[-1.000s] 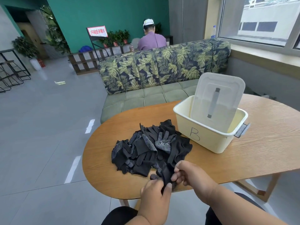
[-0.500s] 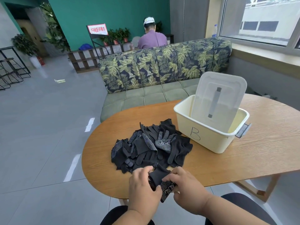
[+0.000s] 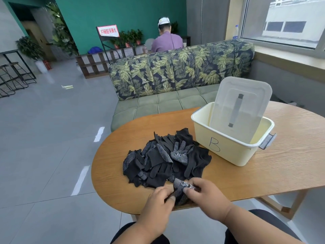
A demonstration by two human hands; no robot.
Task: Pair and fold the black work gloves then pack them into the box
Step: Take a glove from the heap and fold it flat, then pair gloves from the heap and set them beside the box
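Note:
A heap of black work gloves (image 3: 167, 157) with white grip dots lies on the oval wooden table (image 3: 263, 173). At the table's near edge, both my hands hold a folded dotted glove bundle (image 3: 181, 191). My left hand (image 3: 158, 203) grips its left side, and my right hand (image 3: 205, 196) pinches its top right. The cream box (image 3: 228, 148) marked "B" stands open to the right of the heap. Its translucent lid (image 3: 241, 106) leans upright inside it.
A green sofa (image 3: 175, 85) with a leaf-pattern back stands behind the table. A person in a purple shirt (image 3: 166, 41) sits beyond it, facing away. Grey tiled floor lies to the left. My knees (image 3: 263, 226) are under the table's near edge.
Both hands have closed in on the glove pulled from the heap and bunched it into a compact bundle at the table's near edge. The heap and box have not moved.

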